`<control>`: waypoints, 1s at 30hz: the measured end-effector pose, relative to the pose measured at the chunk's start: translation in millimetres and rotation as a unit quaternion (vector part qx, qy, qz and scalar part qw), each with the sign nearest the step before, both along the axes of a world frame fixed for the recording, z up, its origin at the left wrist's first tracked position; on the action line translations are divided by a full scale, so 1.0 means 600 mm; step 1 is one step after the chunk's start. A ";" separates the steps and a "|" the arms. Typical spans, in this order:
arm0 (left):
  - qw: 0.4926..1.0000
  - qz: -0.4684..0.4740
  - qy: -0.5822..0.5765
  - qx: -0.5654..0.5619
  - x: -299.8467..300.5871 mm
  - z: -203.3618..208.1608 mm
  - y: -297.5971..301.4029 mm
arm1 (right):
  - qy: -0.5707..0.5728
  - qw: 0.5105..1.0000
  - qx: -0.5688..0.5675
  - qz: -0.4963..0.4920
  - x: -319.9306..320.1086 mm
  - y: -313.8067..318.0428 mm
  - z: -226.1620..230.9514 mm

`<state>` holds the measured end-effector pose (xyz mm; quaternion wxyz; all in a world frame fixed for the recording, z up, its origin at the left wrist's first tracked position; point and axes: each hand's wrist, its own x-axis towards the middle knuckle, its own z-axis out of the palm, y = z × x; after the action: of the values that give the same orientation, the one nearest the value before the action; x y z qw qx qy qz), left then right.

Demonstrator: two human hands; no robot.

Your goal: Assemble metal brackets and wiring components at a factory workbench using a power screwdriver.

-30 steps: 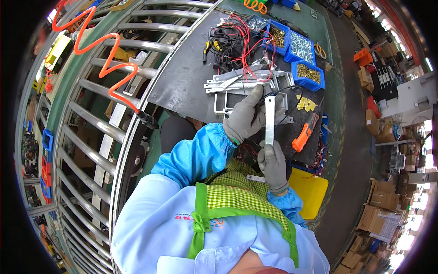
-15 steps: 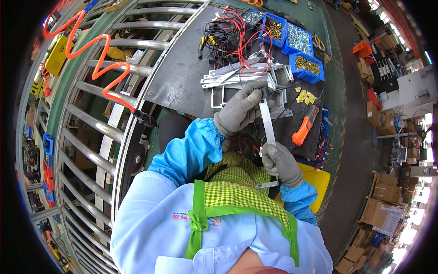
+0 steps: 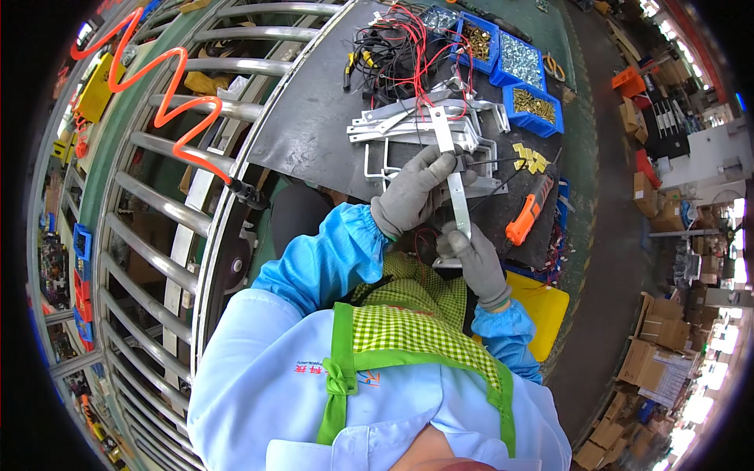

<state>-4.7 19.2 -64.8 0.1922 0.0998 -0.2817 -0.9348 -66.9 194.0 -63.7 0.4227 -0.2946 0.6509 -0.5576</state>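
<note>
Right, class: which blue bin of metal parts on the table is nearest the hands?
The blue bin of brass-coloured fasteners near the yellow pieces; the others sit beyond it.

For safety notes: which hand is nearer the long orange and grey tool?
Right. The grey-gloved right hand is below-left of the tool; the grey-gloved left hand is farther left.

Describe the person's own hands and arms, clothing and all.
The left hand and the right hand wear grey gloves that cover the fingers. Bright blue, slightly shiny, wrinkled sleeve covers, gathered at the wrists, wrap the forearms. Above the left cover, a paler blue garment sleeve shows.
</note>
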 end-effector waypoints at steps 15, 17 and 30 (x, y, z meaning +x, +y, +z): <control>0.982 -0.159 0.085 0.049 0.067 0.015 -0.022 | 0.180 0.981 0.064 -0.034 -0.158 0.058 0.111; 0.956 -0.263 0.132 0.018 0.108 0.052 -0.047 | 0.377 0.914 0.079 -0.129 -0.208 0.026 0.120; 0.969 -0.184 -0.102 -0.129 0.095 -0.004 -0.051 | 0.696 0.637 0.316 0.096 -0.405 -0.093 -0.054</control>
<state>52.3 -11.6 -67.4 -0.0020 0.1158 -0.4313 -0.8947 -310.2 138.5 -96.4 -0.0372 -0.5048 0.8571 0.0957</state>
